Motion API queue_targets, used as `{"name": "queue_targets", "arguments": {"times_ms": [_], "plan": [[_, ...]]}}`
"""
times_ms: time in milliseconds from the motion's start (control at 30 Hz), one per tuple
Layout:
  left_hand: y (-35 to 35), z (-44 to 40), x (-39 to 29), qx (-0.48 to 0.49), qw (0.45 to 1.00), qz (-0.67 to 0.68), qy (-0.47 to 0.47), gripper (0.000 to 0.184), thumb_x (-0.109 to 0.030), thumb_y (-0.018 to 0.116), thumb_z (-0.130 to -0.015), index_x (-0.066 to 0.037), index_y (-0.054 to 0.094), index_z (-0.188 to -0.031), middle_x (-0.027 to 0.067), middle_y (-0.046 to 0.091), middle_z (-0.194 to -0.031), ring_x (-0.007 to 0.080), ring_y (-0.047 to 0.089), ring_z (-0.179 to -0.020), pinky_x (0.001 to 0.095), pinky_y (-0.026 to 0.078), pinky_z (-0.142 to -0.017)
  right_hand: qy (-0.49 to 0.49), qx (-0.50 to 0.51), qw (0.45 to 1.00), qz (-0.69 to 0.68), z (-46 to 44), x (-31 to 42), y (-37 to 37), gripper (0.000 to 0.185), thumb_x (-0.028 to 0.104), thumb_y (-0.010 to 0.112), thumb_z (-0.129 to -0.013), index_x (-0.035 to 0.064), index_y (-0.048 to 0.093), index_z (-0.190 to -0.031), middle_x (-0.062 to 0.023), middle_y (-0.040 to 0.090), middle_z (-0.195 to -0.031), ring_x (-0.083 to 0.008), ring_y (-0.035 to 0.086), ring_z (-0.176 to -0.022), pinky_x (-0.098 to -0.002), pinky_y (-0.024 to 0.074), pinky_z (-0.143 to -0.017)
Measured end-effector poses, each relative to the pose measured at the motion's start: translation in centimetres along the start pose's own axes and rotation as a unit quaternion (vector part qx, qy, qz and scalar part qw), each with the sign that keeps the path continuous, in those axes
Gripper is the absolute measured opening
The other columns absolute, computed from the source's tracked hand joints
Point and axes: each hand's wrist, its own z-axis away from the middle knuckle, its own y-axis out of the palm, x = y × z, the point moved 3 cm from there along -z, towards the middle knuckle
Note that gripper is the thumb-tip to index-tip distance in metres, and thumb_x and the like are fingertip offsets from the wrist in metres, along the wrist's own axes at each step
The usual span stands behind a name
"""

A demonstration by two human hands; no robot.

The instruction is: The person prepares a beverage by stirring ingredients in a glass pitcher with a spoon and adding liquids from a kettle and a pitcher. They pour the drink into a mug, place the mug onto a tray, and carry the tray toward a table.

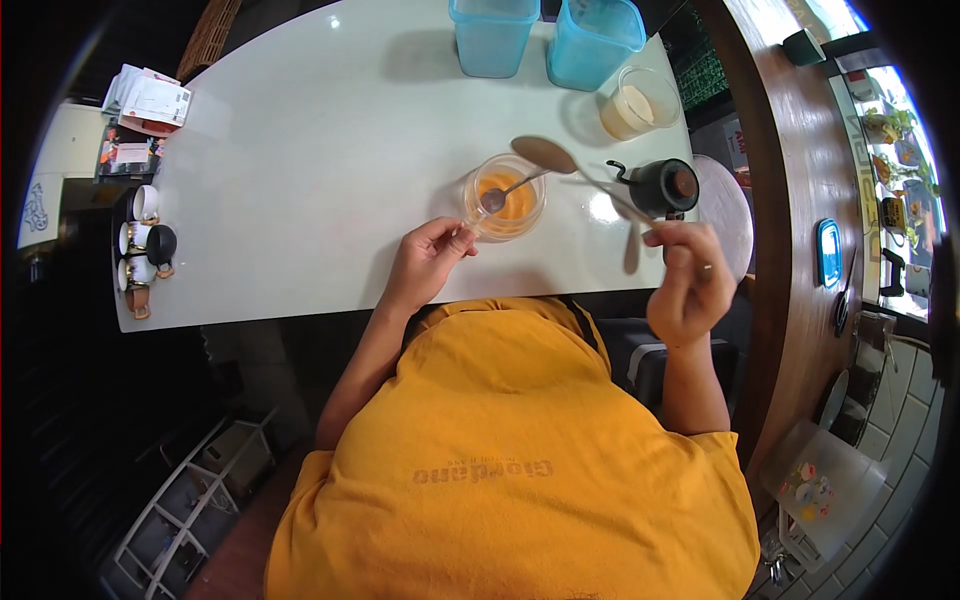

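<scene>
Clear round glass mug [541,208] with orange-tan contents is placed close to the near edge of the smooth white table [300,180], right of that edge's middle; whether its base is lifted cannot be told. Inside it, a small metal spoon [493,200] is leaned toward the far right of the rim. Moderate weight, stiff walls and a fragile, perhaps slippery surface are to be expected, so the side handle is best gripped and the rim kept level. By the left hand [435,262], that handle is pinched between thumb and curled fingers, the forearm angled inward over the near edge. The right hand [690,280] is raised near the table's right near corner, fingers closed around the slender handle of a long metal spoon [543,154], whose oval bowl is held near the mug's far rim.
</scene>
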Motion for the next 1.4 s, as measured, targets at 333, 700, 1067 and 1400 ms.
{"name": "queue_targets", "arguments": {"times_ms": [333, 700, 1067, 1400], "plan": [[0.2, 0.0, 0.0, 0.001, 1.0, 0.007, -0.008, 0.021, -0.02, 0.061, -0.094, 0.001, 0.061, -0.099, 0.0031, 0.063, -0.086, 0.0104, 0.06, -0.078, 0.0254, 0.05, -0.075, 0.108, -0.294, 0.944, 0.099, -5.6, -5.9, -5.2, 0.025, 0.016, 0.047, -0.099, -0.0036, 0.062, -0.099, -0.006, 0.066, -0.082, -0.0095, 0.06, -0.069, -0.0225, 0.0472, -0.064], [0.0, 0.1, 0.3, -0.002, 1.0, 0.012, -0.013, 0.022, -0.019, 0.06, -0.094, 0.001, 0.061, -0.103, 0.0049, 0.065, -0.091, 0.012, 0.062, -0.081, 0.027, 0.051, -0.076, 0.163, -0.183, 0.941, 0.234, -7.6, -9.1, -1.8, 0.02, 0.018, 0.054, -0.093, 0.0017, 0.065, -0.09, -0.0083, 0.065, -0.066, -0.0191, 0.066, -0.061, -0.0291, 0.0504, -0.06], [0.2, 0.1, -0.1, -0.01, 1.0, 0.012, -0.023, 0.025, -0.022, 0.062, -0.093, 0.002, 0.062, -0.1, 0.0017, 0.062, -0.085, 0.0083, 0.058, -0.077, 0.0229, 0.049, -0.074, 0.18, -0.181, 0.936, 0.241, -7.5, -9.3, -1.3, 0.021, 0.019, 0.054, -0.093, 0.002, 0.065, -0.089, -0.0088, 0.065, -0.065, -0.0195, 0.066, -0.06, -0.0292, 0.0504, -0.06], [0.2, 0.0, -0.1, -0.009, 1.0, 0.015, -0.023, 0.024, -0.022, 0.062, -0.093, 0.002, 0.062, -0.099, 0.0013, 0.062, -0.084, 0.0081, 0.057, -0.076, 0.0231, 0.048, -0.073, 0.205, -0.273, 0.923, 0.178, -5.9, -9.7, -2.6, 0.023, 0.02, 0.053, -0.092, 0.0014, 0.067, -0.092, -0.0059, 0.068, -0.069, -0.0146, 0.068, -0.067, -0.0266, 0.0508, -0.066]]}}
